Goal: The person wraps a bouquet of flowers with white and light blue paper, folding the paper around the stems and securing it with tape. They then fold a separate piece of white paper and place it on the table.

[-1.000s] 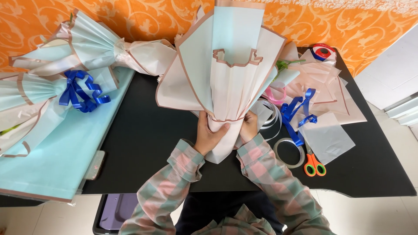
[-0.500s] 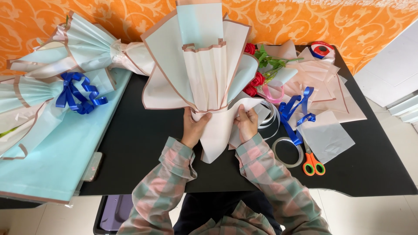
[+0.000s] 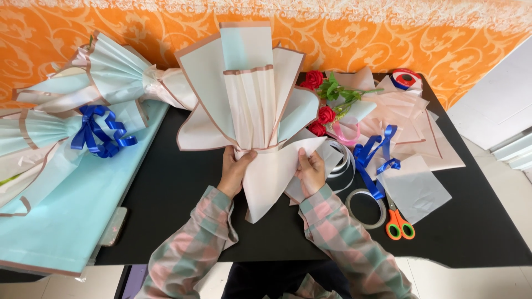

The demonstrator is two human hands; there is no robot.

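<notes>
We find the paper wrap (image 3: 246, 105) on the desk (image 3: 166, 188), long axis running 12 to 6 o'clock. Our left hand (image 3: 235, 169) has its fingers closed around the neck; our right hand (image 3: 311, 170), at 3 o'clock from it, pinches the lower sheet's edge.

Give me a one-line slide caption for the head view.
Both hands, left hand and right hand, hold a paper bouquet wrap over a black table.

I see a black table (image 3: 166, 188) set against an orange wall (image 3: 388, 39) with pale scrollwork — light tiled floor (image 3: 499, 166) at right, evenly lit.
</notes>
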